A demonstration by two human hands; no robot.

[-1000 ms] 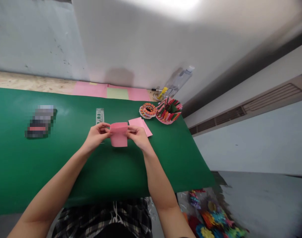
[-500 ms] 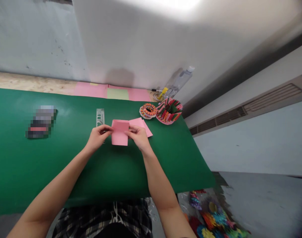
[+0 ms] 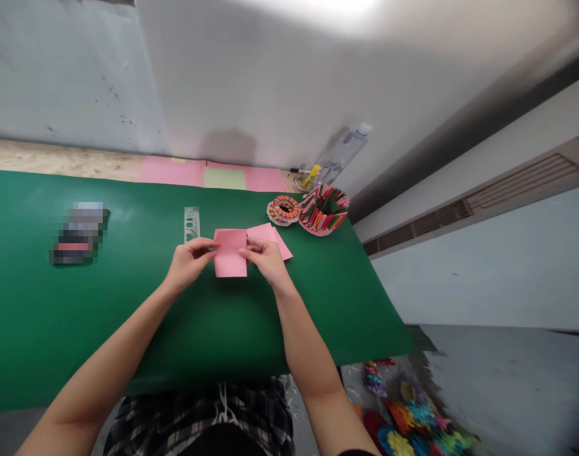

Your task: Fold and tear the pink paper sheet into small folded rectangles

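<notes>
Pink paper (image 3: 230, 261): held above the green table (image 3: 213, 335), between both hands
Left hand (image 3: 187, 263): left edge pinched between thumb and fingers
Right hand (image 3: 268, 258): right edge pinched, thumb laid over the front
Stencil ruler (image 3: 191, 221): partly covered by left hand

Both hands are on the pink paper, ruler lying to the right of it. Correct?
Not quite: the ruler lies to the left of the pink paper, as the head view shows. The rest holds: left hand and right hand are both on the paper.
</notes>
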